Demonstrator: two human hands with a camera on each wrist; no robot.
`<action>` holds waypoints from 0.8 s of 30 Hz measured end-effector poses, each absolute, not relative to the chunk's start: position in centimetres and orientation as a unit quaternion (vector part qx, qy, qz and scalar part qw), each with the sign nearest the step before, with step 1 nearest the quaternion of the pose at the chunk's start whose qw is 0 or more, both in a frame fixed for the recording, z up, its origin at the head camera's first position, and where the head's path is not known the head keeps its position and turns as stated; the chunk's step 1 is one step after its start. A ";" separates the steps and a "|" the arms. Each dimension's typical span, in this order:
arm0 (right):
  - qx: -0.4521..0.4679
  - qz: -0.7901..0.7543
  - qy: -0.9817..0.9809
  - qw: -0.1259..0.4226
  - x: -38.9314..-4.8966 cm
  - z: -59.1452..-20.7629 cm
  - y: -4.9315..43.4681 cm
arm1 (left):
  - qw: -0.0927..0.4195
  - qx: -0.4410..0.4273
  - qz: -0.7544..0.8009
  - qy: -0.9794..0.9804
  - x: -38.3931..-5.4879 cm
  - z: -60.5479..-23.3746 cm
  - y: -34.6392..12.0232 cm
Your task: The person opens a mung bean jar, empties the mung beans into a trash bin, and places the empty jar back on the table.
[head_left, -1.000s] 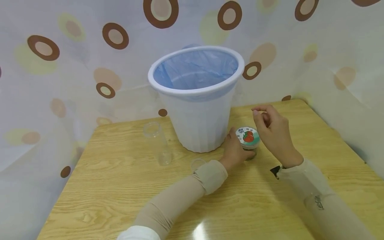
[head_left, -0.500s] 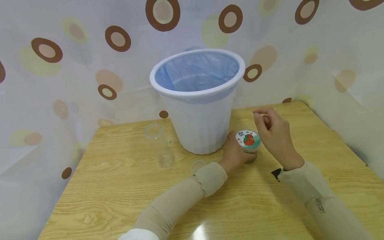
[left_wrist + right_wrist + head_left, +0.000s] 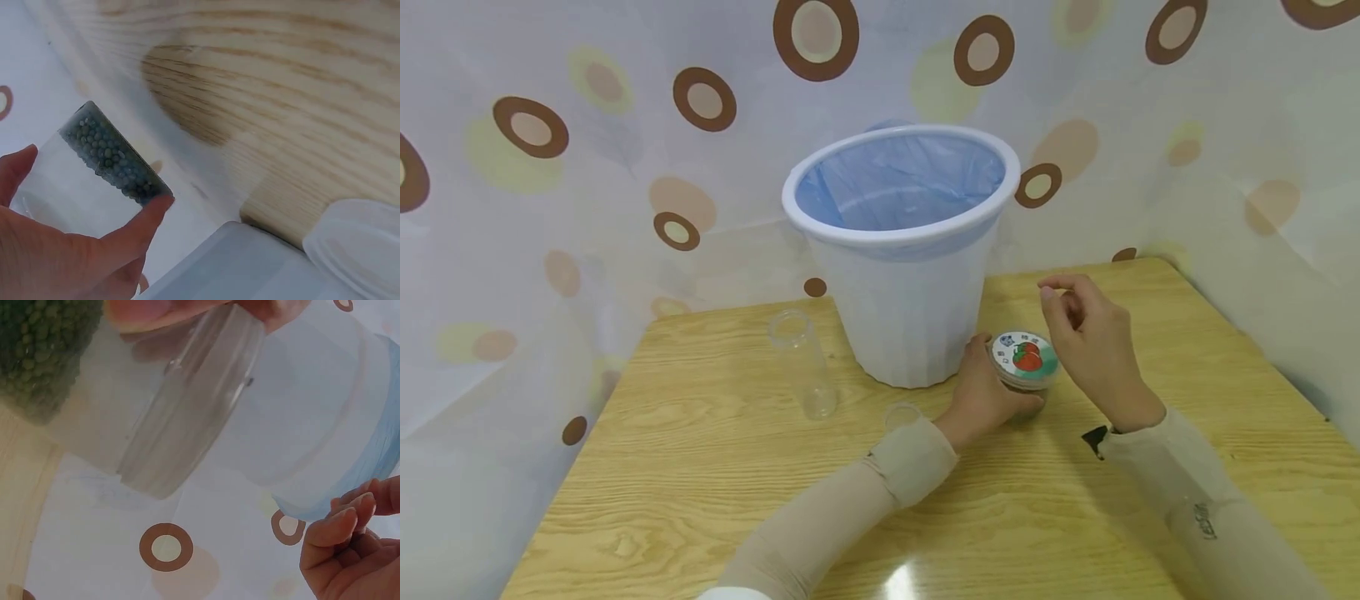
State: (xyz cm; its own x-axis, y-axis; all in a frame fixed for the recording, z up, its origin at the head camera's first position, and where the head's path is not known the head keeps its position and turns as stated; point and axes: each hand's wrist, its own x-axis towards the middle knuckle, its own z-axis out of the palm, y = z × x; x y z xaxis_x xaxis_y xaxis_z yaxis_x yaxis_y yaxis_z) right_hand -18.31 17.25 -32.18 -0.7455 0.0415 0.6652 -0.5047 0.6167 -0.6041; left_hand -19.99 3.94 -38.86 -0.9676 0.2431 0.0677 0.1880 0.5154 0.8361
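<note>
My left hand [image 3: 988,392] grips a clear jar [image 3: 1030,400] beside the bin, fingers and thumb round its side. Its lid [image 3: 1025,357] carries a white and green label with red tomatoes. Small green beans [image 3: 111,156] lie in the bottom of the jar in the left wrist view. In the right wrist view the lid's edge [image 3: 194,406] and the beans show at close range. My right hand [image 3: 1093,342] hovers just right of the jar, fingers loosely curled toward the thumb, with nothing visible in them.
Behind the hands stands a white bin [image 3: 917,308] with a blue liner [image 3: 902,187]. A tall clear cylinder [image 3: 805,367] stands to its left on the wooden table [image 3: 700,467]. Near the left wrist lies a clear round lid [image 3: 901,407]. A patterned curtain [image 3: 617,192] hangs behind.
The view shifts slightly. My left hand keeps its hold on the jar, whose lid tips a little more toward the camera. My right hand stays raised in the same pose.
</note>
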 end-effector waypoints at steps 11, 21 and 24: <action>0.122 0.393 -0.874 0.259 -17.1 -31.1 16.6 | -0.010 0.143 0.539 0.830 -17.5 -36.8 0.9; 0.105 0.359 -0.921 0.106 -15.1 -30.1 14.1 | -0.106 0.155 0.489 0.852 -16.3 -35.3 -1.2; 0.105 0.353 -0.924 0.100 -15.0 -30.3 13.4 | -0.135 0.156 0.486 0.849 -16.3 -35.4 -1.3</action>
State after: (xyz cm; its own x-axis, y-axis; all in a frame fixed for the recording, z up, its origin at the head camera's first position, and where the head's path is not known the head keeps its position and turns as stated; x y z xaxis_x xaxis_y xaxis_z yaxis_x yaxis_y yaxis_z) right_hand -15.04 13.38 -30.32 -0.9578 -0.1244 0.2591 -0.2655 0.7279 -0.6322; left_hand -16.29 -1.35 -35.44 -0.9152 0.1334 0.3804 0.3956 0.4781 0.7841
